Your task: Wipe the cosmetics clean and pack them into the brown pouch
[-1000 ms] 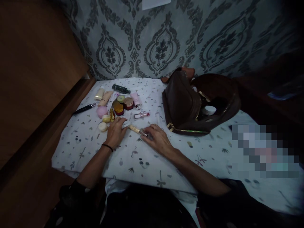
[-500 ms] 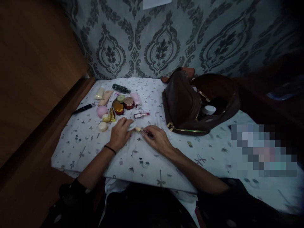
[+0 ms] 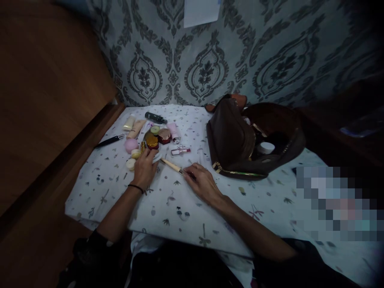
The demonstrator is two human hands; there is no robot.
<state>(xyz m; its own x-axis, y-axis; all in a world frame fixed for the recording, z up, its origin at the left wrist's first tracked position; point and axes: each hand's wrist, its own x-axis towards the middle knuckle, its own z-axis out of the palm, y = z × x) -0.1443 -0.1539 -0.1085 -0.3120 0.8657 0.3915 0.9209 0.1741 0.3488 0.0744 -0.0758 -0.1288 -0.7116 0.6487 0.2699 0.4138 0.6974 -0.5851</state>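
Observation:
My right hand [image 3: 202,182] is closed round the dark end of a slim brush [image 3: 172,166]. Its pale wooden handle points left, toward my other hand. My left hand [image 3: 145,170] is closed at the fingertips on a small whitish piece [image 3: 157,157] whose kind I cannot make out. Just beyond those fingers are a round jar with a gold lid [image 3: 152,141] and a thin gold bottle [image 3: 143,147]. A cream-coloured round pot [image 3: 131,164] lies at the left of this hand. A lip gloss tube [image 3: 180,151] rests beyond the brush.
Several other cosmetics cluster at the back left, among them a dark green bottle [image 3: 155,117], a pink tube [image 3: 173,132] and a black pen-like item [image 3: 110,141]. A brown handbag [image 3: 231,136] stands unzipped at right, a white-lidded jar [image 3: 266,148] inside. Wooden furniture [image 3: 60,80] borders the left.
My left hand has drawn left, away from the brush, carrying the whitish piece. More of the brush's handle shows now. The view has tilted up slightly.

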